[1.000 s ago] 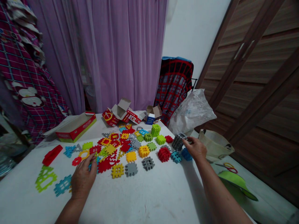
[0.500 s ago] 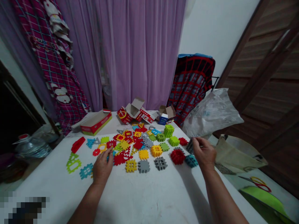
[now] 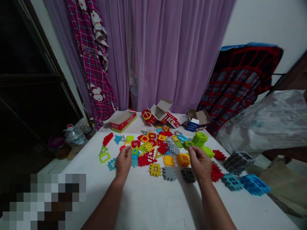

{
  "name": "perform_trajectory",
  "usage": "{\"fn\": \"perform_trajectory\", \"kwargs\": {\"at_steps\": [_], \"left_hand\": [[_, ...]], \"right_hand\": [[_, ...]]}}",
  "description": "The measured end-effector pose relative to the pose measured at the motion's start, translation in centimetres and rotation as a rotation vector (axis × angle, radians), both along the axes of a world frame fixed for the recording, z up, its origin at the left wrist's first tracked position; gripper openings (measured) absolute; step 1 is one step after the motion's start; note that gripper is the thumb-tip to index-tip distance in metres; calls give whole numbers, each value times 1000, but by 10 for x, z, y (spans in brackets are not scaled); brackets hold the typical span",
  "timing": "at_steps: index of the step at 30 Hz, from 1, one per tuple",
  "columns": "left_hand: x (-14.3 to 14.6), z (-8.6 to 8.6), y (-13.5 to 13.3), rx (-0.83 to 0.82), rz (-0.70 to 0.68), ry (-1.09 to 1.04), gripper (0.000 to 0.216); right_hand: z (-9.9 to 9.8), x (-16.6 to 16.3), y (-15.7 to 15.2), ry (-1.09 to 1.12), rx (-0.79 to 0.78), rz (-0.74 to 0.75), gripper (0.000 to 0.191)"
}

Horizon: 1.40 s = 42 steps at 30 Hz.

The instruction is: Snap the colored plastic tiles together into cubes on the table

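Over the left side of a pile of flat plastic interlocking blocks [image 3: 145,159], my left hand [image 3: 123,163] has its fingertips drawn together by a yellow block; what they hold, if anything, is hidden. A teal block [image 3: 112,164] lies beside that hand. My right hand [image 3: 200,163] is over the right part of the pile, its fingers loosely bent and no block visible in them. Near it are a dark grey windowed block [image 3: 188,175], orange blocks [image 3: 183,159] and red blocks [image 3: 216,172]. Grey blocks [image 3: 238,162] stand stacked farther right, behind blue blocks [image 3: 255,184].
Opened cardboard boxes, a red one [image 3: 123,121], a red-and-white one [image 3: 150,117] and a blue one [image 3: 192,125], line the table's back edge. A clear plastic bag [image 3: 263,124] hangs at the right. A water bottle [image 3: 74,135] is beyond the left edge.
My right hand has left the grey stack and moved left, over the pile. The grey stack and the blue blocks now show uncovered. The view has turned left.
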<state>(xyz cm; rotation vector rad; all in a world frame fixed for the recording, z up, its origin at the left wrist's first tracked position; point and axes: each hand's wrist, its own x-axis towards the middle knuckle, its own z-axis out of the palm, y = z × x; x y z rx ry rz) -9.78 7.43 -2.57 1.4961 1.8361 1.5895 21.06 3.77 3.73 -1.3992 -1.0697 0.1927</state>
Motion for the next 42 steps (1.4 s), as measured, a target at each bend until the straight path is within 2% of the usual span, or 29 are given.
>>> {"fn": "perform_trajectory", "kwargs": {"at_steps": [5, 10, 13, 17, 21, 25, 34, 39, 42], "left_hand": [[0, -3, 2, 11, -14, -92, 30], [-5, 6, 0, 28, -5, -86, 28], [-15, 14, -11, 30, -11, 87, 27], [-33, 12, -41, -14, 2, 436, 30], [-39, -3, -62, -94, 11, 587, 40], [-38, -15, -63, -146, -71, 645, 45], [-42, -12, -61, -93, -136, 443, 33], [-46, -11, -60, -175, -21, 159, 34], [-50, -15, -58, -172, -16, -1, 35]], "right_hand": [[1, -10, -2, 28, -36, 59, 34], [5, -54, -11, -134, -17, 286, 29], [-2, -95, -26, -301, -32, 475, 27], [-24, -141, -57, -491, -208, 692, 22], [-43, -157, -75, -532, -326, 761, 21], [-49, -157, -75, -515, -336, 757, 22], [-54, -156, -68, -373, -293, 781, 22], [-58, -155, -66, -284, -244, 794, 22], [-59, -154, -66, -282, -222, 794, 24]]}}
